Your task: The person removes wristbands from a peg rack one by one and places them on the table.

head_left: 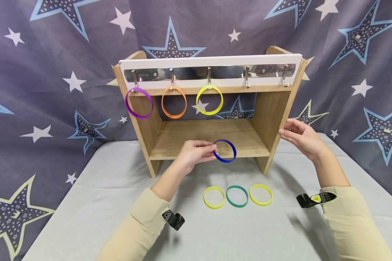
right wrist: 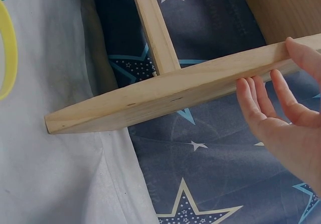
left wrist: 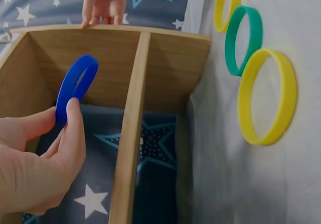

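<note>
My left hand (head_left: 197, 151) pinches a blue silicone wristband (head_left: 225, 160) between thumb and fingers, in front of the wooden shelf unit's (head_left: 183, 134) lower board. In the left wrist view the band (left wrist: 64, 96) stands up from the fingertips. My right hand (head_left: 302, 137) is at the unit's right side panel. As the right wrist view shows, its thumb lies at the panel's front edge and its fairly straight fingers touch the outer face. Above, a purple band (head_left: 140, 116), an orange band (head_left: 174, 116) and a yellow band (head_left: 209, 113) hang from the three left hooks of a metal rail (head_left: 228, 72).
On the pale tabletop (head_left: 85, 224), before the unit, lie a yellow band (head_left: 213, 207), a green band (head_left: 237, 205) and another yellow band (head_left: 261, 203) in a row. Two more hooks project at the rail's right. A star-patterned cloth (head_left: 85, 72) hangs behind.
</note>
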Demonstrator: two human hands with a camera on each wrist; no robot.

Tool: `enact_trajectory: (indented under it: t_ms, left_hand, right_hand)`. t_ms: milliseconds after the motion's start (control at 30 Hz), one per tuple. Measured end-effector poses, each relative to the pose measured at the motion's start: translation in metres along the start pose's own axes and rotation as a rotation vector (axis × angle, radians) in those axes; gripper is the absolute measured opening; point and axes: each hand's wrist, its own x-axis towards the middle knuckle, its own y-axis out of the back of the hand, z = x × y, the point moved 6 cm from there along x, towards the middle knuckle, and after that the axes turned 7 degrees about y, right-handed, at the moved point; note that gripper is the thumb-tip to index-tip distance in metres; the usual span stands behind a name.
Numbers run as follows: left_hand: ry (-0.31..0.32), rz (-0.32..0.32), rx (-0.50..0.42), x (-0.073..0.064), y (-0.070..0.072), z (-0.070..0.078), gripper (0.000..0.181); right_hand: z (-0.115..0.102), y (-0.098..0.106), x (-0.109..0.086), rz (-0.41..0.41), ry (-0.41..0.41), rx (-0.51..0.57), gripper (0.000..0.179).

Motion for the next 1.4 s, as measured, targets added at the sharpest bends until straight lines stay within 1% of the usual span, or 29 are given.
enact_trajectory:
  t_ms: [200, 300, 367, 467, 567, 700, 800, 967, 1133, 1267, 1400]
  left_hand:
    - [0.046, -0.078, 0.103, 0.0, 0.005, -0.011, 0.029]
    - [0.092, -0.121, 0.164, 0.0, 0.008, -0.017, 0.03]
    - [0.112, -0.15, 0.214, -0.001, 0.011, -0.021, 0.031]
    - [0.145, -0.177, 0.278, -0.003, 0.015, -0.025, 0.031]
    - [0.156, -0.207, 0.332, -0.004, 0.019, -0.029, 0.033]
    - [0.15, -0.245, 0.357, -0.002, 0.028, -0.038, 0.034]
    - [0.159, -0.244, 0.361, -0.001, 0.036, -0.045, 0.034]
    - [0.183, -0.212, 0.372, -0.004, 0.048, -0.053, 0.033]
    - [0.188, -0.194, 0.366, -0.003, 0.057, -0.059, 0.033]
    - [0.201, -0.176, 0.352, -0.003, 0.063, -0.067, 0.033]
    - [0.214, -0.168, 0.349, -0.005, 0.068, -0.074, 0.033]
  right_hand:
    - [0.001, 0.0, 0.0, 0.002, -0.003, -0.003, 0.029]
    - [0.001, 0.001, 0.0, 0.006, -0.003, -0.009, 0.029]
    - [0.001, 0.0, 0.0, 0.007, -0.004, -0.006, 0.029]
    - [0.002, 0.001, 0.0, 0.01, -0.005, 0.014, 0.03]
    - [0.002, 0.002, -0.001, 0.013, 0.0, 0.036, 0.03]
    - [0.001, 0.001, 0.0, 0.01, 0.01, 0.048, 0.029]
    - [0.001, 0.0, 0.001, 0.006, 0.012, 0.037, 0.029]
    - [0.0, 0.001, 0.002, 0.009, 0.007, 0.009, 0.027]
    - [-0.002, 0.0, 0.003, 0.013, 0.005, 0.015, 0.027]
    - [-0.002, -0.001, 0.003, 0.011, 0.004, 0.017, 0.027]
    - [-0.001, 0.0, 0.001, 0.017, -0.008, 0.007, 0.027]
